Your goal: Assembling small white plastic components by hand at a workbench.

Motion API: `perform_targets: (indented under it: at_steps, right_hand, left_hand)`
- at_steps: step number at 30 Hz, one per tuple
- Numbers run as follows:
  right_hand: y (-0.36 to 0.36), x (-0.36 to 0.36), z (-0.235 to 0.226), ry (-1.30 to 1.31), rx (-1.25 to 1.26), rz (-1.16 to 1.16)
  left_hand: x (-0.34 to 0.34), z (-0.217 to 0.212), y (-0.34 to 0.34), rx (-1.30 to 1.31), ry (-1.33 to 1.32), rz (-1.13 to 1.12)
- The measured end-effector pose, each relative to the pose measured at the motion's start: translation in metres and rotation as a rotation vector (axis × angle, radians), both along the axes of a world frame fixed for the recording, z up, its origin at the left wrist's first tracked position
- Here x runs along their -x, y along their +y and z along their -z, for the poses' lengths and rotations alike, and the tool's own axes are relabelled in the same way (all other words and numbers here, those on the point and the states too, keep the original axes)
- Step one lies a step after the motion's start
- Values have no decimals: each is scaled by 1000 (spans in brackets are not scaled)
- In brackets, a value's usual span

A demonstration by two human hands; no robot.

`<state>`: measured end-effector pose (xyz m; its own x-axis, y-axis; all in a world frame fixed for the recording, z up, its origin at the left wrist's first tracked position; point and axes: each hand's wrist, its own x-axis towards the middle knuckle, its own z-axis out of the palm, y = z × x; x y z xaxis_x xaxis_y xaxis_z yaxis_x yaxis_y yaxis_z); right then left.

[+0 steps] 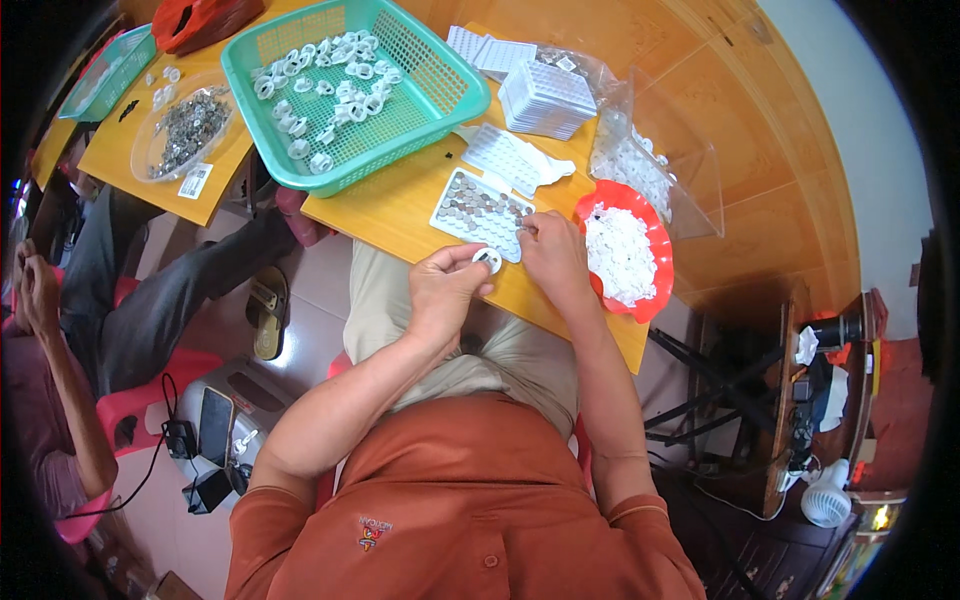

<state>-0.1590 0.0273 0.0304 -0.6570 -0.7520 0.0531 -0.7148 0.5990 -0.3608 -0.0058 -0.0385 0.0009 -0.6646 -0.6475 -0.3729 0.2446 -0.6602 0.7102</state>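
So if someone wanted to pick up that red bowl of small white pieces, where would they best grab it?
Probably by the rim of the red bowl, on its right side. That side overhangs the table edge and nothing crowds it, so fingers could likely slip under the lip. The right hand is close on its left, and a clear plastic bag lies behind it.

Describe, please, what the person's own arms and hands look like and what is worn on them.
Both forearms are bare. The left hand and right hand wear no gloves, and no watch or ring shows. Short rust-orange shirt sleeves end above the elbows, with stitched hems. The shirt has a small embroidered badge on the chest.
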Motion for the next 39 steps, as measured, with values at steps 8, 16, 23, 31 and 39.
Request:
perform_targets:
  at_steps: [8, 16, 23, 31, 39]
  right_hand:
    - [-4, 0, -1, 43, -71, -27]
    - [1, 1, -3, 46, -86, -86]
    - [8, -7, -6, 5, -78, -125]
    - [9, -2, -3, -74, -47, -147]
    - [10, -6, 2, 94, -47, -162]
  left_hand:
    - [0, -1, 0, 9, 13, -6]
    - [-1, -2, 1, 2, -4, -10]
    - [1, -1, 0, -1, -2, -18]
    - [1, 1, 0, -4, -2, -32]
    - [1, 2, 0, -11, -2, -29]
